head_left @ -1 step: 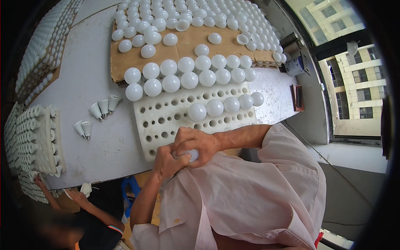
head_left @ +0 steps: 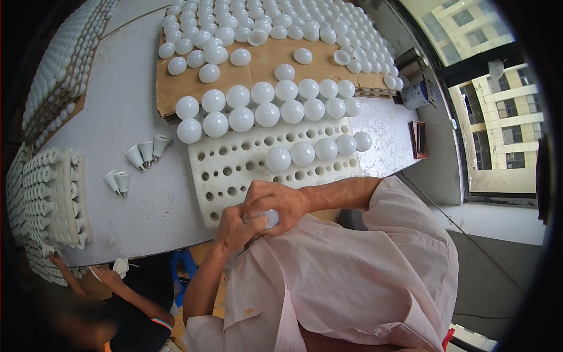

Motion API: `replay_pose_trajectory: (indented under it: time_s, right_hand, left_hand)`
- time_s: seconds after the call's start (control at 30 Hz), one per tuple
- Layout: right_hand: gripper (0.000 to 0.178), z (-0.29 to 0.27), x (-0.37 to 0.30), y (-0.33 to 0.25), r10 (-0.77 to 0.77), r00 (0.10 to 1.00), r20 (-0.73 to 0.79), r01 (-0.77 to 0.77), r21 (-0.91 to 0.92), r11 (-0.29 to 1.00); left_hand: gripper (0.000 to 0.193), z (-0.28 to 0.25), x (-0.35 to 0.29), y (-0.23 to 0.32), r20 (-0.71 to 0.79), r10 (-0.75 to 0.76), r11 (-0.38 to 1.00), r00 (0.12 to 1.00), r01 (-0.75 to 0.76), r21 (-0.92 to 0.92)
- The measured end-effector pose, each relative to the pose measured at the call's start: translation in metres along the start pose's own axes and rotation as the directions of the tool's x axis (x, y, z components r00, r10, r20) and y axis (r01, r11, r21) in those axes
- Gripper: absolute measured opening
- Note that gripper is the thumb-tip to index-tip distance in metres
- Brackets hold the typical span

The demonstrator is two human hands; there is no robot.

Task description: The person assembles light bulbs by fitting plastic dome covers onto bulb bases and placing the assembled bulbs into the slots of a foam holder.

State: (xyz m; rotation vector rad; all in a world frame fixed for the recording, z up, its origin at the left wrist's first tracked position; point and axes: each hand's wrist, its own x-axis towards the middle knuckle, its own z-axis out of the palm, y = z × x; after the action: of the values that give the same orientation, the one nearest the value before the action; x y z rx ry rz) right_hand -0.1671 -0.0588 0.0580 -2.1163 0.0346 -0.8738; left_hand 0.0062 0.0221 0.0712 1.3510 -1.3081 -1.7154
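Observation:
My two hands meet at the table's near edge around one light bulb [head_left: 271,218], whose white dome shows between the fingers. My left hand [head_left: 234,227] is closed on its left and lower side, thumb against the dome. From above and the right, my right hand [head_left: 282,202] wraps it with bent fingers. The bulb's base is hidden by the hands. Just beyond lies a white foam rack [head_left: 202,189] with rows of holes. White-domed bulbs [head_left: 278,159] stand in a part row across it, and two fuller rows [head_left: 241,119] stand at its far side.
Many white domes [head_left: 240,57] cover a cardboard sheet [head_left: 170,91] farther back. Several bulb bodies without domes [head_left: 135,157] lie on the table [head_left: 146,217] at left. Racks of bulb bodies [head_left: 70,199] stand beyond them. A co-worker's hand [head_left: 108,278] is at lower left; a window is at right.

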Motion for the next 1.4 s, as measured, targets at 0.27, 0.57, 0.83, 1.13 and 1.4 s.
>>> replay_pose_trajectory:
  time_s: [0.27, 0.57, 0.83, 1.13, 1.4]
  right_hand:
    - [0.093, 0.001, -0.006, 0.003, 0.075, 0.997, -0.002, -0.075, 0.025, 0.997]
    - [0.09, 0.005, -0.013, 0.002, 0.0, 1.0, 0.023, 0.0, 0.016, 1.0]
    - [0.096, 0.007, -0.017, -0.008, 0.064, 0.998, -0.001, -0.064, 0.048, 0.997]
    - [0.083, 0.008, -0.012, -0.007, 0.011, 1.0, -0.021, -0.011, 0.022, 1.0]
    - [0.053, 0.005, -0.008, -0.012, -0.007, 0.999, -0.042, 0.011, 0.095, 0.995]
  left_hand:
    - [0.045, -0.006, 0.009, -0.028, 0.113, -0.046, 0.877, 0.993, 0.094, -0.471]
    - [0.035, -0.005, 0.012, -0.037, 0.276, -0.188, 0.804, 0.943, 0.309, -0.508]
    - [0.041, 0.0, 0.003, -0.019, 0.132, -0.059, 0.918, 0.989, 0.106, -0.383]
    - [0.035, 0.0, -0.003, -0.013, 0.087, -0.08, 0.976, 0.993, 0.096, -0.197]
    - [0.031, 0.009, -0.005, 0.009, -0.022, 0.081, 0.997, 0.997, -0.08, 0.018]
